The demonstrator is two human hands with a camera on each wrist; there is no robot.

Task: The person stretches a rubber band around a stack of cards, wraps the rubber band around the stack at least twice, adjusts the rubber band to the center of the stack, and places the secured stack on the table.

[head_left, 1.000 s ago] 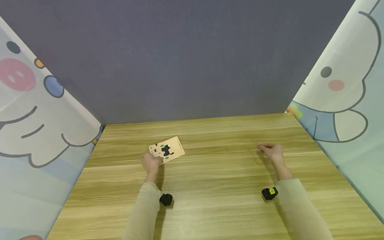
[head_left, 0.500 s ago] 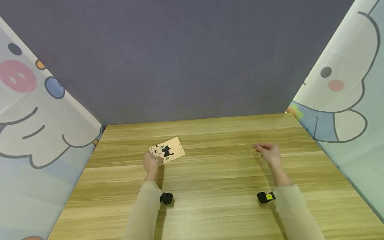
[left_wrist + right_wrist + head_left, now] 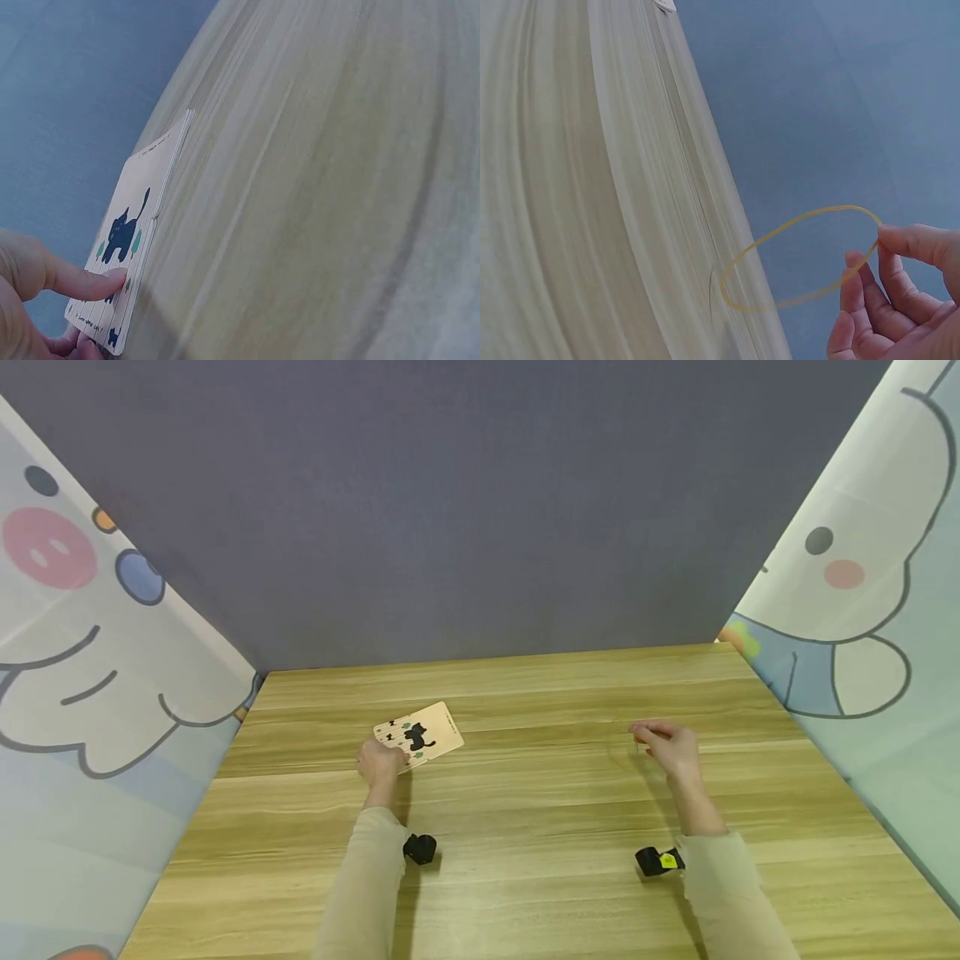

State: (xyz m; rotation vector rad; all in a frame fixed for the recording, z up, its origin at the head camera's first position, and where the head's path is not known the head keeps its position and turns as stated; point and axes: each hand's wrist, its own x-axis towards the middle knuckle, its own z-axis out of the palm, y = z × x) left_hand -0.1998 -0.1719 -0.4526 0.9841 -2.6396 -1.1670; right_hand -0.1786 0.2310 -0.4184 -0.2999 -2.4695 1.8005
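My left hand [image 3: 380, 762] grips the near left end of a small cream notebook [image 3: 442, 732] with a black cat printed on its cover. In the left wrist view, the thumb [image 3: 97, 284] presses on the cover of the notebook [image 3: 147, 176] while other fingers are partly hidden beneath it. Over the right side of the table, my right hand [image 3: 675, 752] pinches a thin yellow rubber band [image 3: 844, 207] between thumb and index finger. The band hangs as a loose loop, and the remaining fingers are bent below it. From the head view the band is barely visible.
The wood-grain table [image 3: 517, 827] meets a dark grey panel [image 3: 480, 527] at its back edge. Cartoon-printed curtains hang on the left [image 3: 112, 710] and right [image 3: 840, 585]. A black wrist camera [image 3: 422, 849] sits on the left wrist, another [image 3: 649, 862] on the right.
My right hand has moved a little to the left with the rubber band, whose loop has swung to the left of the fingers. The left hand and notebook have hardly moved.
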